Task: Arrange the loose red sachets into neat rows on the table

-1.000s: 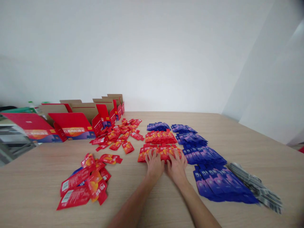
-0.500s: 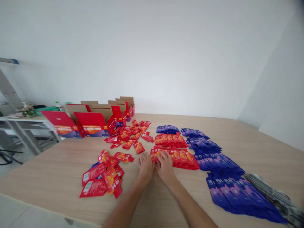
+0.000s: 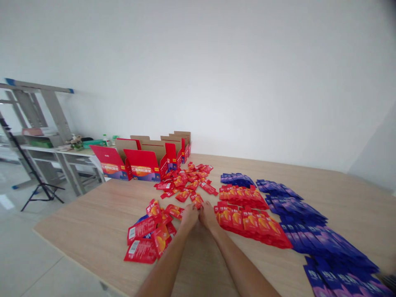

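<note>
A single red sachet (image 3: 196, 199) with an orange picture lies on the table, at the near edge of a loose heap of red sachets (image 3: 185, 180). My left hand (image 3: 189, 215) is at its lower left corner, fingers curled and pinched on it. At the lower right corner my right hand (image 3: 208, 214) pinches it too; the fingertips are partly hidden. Just right of that hand lies an overlapping row of red sachets (image 3: 250, 222), with a second row (image 3: 243, 195) behind it. Larger red pouches (image 3: 144, 229) are heaped left of my left forearm.
Open red cartons (image 3: 142, 165) stand along the table's left back side. Blue sachets (image 3: 321, 237) lie in overlapping rows on the right. Past the table's left edge are a black tripod (image 3: 41, 185) and a side desk (image 3: 82, 154) with small items.
Both hands have left the front row of red sachets and moved left to the single sachet by the heap. The view has turned somewhat to the left.
</note>
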A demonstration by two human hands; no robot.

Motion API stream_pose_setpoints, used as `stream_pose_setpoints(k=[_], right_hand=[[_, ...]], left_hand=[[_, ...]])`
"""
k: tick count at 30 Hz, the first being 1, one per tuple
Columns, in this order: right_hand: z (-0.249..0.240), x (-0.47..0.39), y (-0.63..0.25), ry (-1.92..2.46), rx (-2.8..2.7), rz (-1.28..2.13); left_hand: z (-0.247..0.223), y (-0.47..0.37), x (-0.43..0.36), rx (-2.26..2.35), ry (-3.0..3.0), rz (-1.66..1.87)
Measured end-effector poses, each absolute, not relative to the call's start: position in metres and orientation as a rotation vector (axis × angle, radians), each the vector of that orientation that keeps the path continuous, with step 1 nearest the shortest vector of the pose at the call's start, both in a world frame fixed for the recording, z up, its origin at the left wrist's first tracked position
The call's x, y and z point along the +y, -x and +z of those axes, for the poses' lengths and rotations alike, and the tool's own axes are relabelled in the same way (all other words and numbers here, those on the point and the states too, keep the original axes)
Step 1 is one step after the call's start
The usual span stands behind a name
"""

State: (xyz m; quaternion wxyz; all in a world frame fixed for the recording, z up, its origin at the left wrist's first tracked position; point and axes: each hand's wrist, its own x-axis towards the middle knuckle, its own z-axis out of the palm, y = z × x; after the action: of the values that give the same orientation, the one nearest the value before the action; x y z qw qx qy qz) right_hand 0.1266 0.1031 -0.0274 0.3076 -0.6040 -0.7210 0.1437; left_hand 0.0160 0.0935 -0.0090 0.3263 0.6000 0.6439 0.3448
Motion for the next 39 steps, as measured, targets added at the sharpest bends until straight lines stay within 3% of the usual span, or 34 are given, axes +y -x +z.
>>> stream_pose_setpoints(k=[11,24,33,39], right_hand=[[-0.033,0.110,-0.124,1.748,-1.678,0.497],[-0.016,0.036,-0.151,1.342,-1.431,0.615],[0.001,-0.012,-0.181,1.284,-1.519,0.453],[-0.001,-0.026,-0.218,1.386,-1.585,0.209]], left_hand=[[-0.023,-0.006,0.103,1.616,-1.123,1.178],[-0.010,-0.015,0.052,1.074,-0.984,1.322],[-0.005,-0.044,0.032,1.118,-1.012,1.445],[0.008,-0.080,0.019,0.999,-1.129,1.322]])
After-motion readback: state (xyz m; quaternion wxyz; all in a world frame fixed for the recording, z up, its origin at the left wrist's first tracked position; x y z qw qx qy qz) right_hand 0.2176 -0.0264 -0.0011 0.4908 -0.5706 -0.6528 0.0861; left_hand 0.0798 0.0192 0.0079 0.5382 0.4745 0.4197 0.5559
